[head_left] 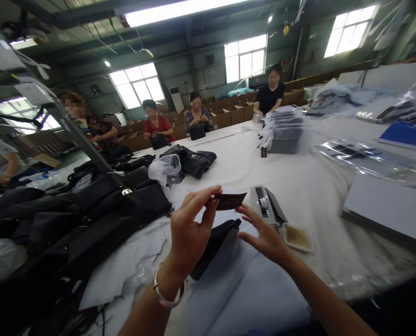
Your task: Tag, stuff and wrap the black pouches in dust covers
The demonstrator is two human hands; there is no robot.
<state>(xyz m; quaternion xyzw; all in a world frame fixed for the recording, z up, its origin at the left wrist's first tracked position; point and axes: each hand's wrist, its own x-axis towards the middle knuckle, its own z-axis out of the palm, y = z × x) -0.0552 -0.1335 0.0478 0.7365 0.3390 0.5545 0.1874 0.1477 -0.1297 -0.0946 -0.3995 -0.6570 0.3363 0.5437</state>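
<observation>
My left hand (194,224), with a bangle at the wrist, pinches a small dark tag (231,201) with lettering on it between thumb and fingertips. Close to the tag's right end is my right hand (262,233), its fingers and thumb apart; whether a fingertip touches the tag I cannot tell. Below both hands a black bag (215,245) lies on the table, partly covered by white sheet material (243,280). Just beyond my right hand sit a grey tape dispenser (266,203) and a shallow dish (298,236) with something yellowish in it.
Many black bags (89,224) pile up on the left, beside loose papers (127,266). A clear plastic bag (165,169) lies ahead. Wrapped bags (285,133) stand farther back. At right are a white stack (390,210) and plastic sleeves (362,156). Several co-workers sit across the table.
</observation>
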